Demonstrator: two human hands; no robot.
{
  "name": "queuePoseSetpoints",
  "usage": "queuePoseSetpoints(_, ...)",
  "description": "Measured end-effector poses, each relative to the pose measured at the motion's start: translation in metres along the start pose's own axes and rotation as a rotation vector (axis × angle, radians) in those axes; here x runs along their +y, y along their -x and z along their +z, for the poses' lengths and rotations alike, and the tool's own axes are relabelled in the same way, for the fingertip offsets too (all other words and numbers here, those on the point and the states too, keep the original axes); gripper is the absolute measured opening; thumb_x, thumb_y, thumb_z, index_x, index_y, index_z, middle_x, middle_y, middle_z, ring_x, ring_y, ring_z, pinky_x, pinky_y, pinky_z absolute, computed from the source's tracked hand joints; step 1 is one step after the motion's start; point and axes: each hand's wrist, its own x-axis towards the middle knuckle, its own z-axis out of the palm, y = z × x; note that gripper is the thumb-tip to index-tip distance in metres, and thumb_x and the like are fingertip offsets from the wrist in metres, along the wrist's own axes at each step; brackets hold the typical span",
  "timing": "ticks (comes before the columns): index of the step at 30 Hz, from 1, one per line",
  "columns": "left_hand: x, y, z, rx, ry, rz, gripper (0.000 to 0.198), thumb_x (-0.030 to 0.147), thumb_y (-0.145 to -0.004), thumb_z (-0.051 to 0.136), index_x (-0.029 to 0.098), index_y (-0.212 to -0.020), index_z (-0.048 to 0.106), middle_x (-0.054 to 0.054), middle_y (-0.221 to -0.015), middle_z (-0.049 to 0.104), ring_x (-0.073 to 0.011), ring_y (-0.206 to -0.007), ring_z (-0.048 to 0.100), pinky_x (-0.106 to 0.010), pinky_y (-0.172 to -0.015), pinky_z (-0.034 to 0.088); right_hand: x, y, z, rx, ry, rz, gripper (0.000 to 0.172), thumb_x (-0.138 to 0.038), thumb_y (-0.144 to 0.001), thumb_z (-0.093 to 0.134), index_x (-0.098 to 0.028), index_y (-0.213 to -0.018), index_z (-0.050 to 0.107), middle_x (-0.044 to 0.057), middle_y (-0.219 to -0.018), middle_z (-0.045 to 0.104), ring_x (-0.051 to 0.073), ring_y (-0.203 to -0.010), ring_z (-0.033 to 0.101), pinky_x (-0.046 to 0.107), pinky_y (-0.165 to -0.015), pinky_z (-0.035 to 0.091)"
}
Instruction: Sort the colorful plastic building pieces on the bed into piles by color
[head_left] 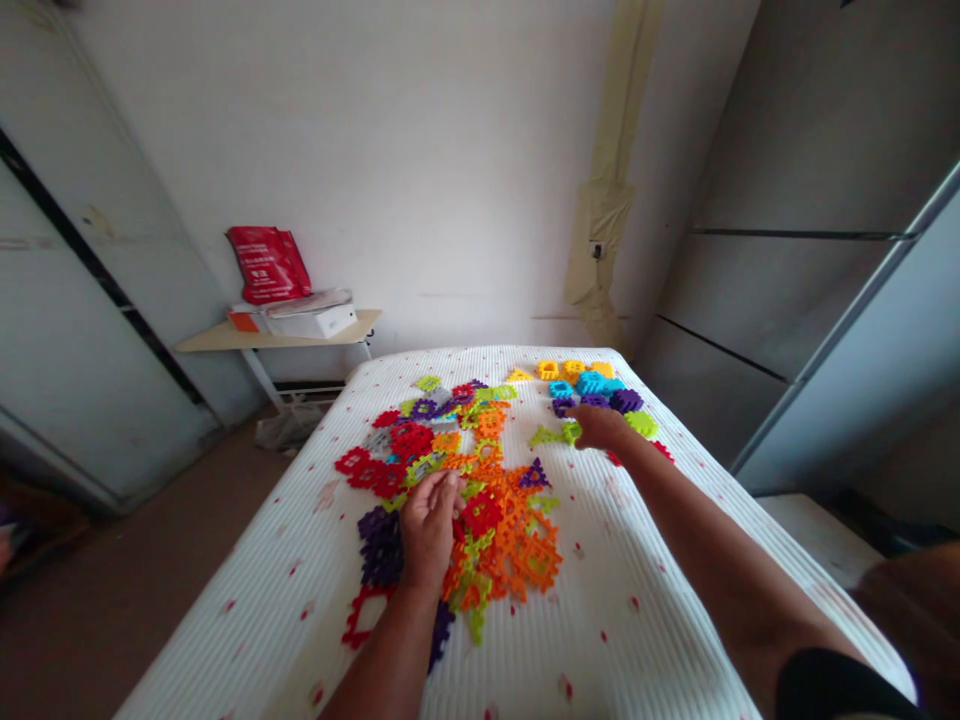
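Note:
A loose pile of flat plastic interlocking pieces with notched edges lies on the patterned cloth: an orange piece (pixel 538 560), a red piece (pixel 482 512) and many in purple, green and grey. My left hand (pixel 430 520) is over the pile's left part, fingers curled together; whatever they may hold is hidden. Further right, my right hand (pixel 598 428) reaches down with its fingertips closed on a green interlocking piece (pixel 571 433). Beside it lies another green piece (pixel 546 436). Just beyond stand sorted groups: purple pieces (pixel 625 401), blue pieces (pixel 590 383) and yellow pieces (pixel 574 370).
The cloth-covered surface (pixel 277 600) reaches to the white wall. At the back left, a small table (pixel 281 341) holds a white box (pixel 315 320) and a red bag (pixel 268 265). Grey cabinet doors (pixel 750 300) stand on the right.

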Motion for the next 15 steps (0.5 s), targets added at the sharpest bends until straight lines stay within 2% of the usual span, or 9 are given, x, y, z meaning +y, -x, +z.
queuePoseSetpoints(2,0.001,0.001,0.001,0.011,-0.001,-0.005,0.026,0.041,-0.077,0.058,0.016,-0.079,0.062,-0.002,-0.067,0.064,-0.01,-0.052,0.053,-0.021,-0.049,0.042,-0.008,0.006,-0.005,0.07,-0.019,-0.007,0.055,-0.019,-0.07,0.065,-0.022,-0.123,0.054,0.01,-0.123,0.058,0.027,-0.105,0.058,0.033,-0.082,0.046)
queuePoseSetpoints(5,0.001,0.002,0.002,0.029,-0.011,0.007,0.025,0.041,-0.077,0.058,0.016,-0.079,0.062,-0.001,-0.067,0.064,-0.0099,-0.053,0.053,-0.021,-0.05,0.043,-0.03,0.009,-0.01,0.159,-0.115,-0.082,0.038,-0.017,-0.077,0.056,-0.022,-0.114,0.06,0.007,-0.115,0.063,0.022,-0.099,0.061,0.028,-0.081,0.046)
queuePoseSetpoints(8,0.0,0.001,0.002,0.042,-0.025,0.013,0.026,0.041,-0.077,0.058,0.016,-0.079,0.063,-0.002,-0.067,0.064,-0.0109,-0.056,0.055,-0.022,-0.054,0.044,-0.061,0.004,-0.01,0.145,-0.211,-0.138,0.028,-0.017,-0.082,0.048,-0.023,-0.103,0.066,0.005,-0.104,0.068,0.019,-0.094,0.063,0.026,-0.079,0.045)
queuePoseSetpoints(15,-0.003,-0.003,0.0,0.004,-0.051,-0.046,0.029,0.043,-0.075,0.058,0.015,-0.083,0.063,-0.003,-0.071,0.065,-0.011,-0.054,0.055,-0.023,-0.052,0.045,-0.118,-0.018,0.0,0.093,-0.264,-0.008,0.026,-0.024,-0.082,0.047,-0.023,-0.099,0.067,0.007,-0.099,0.069,0.02,-0.091,0.063,0.026,-0.072,0.047)
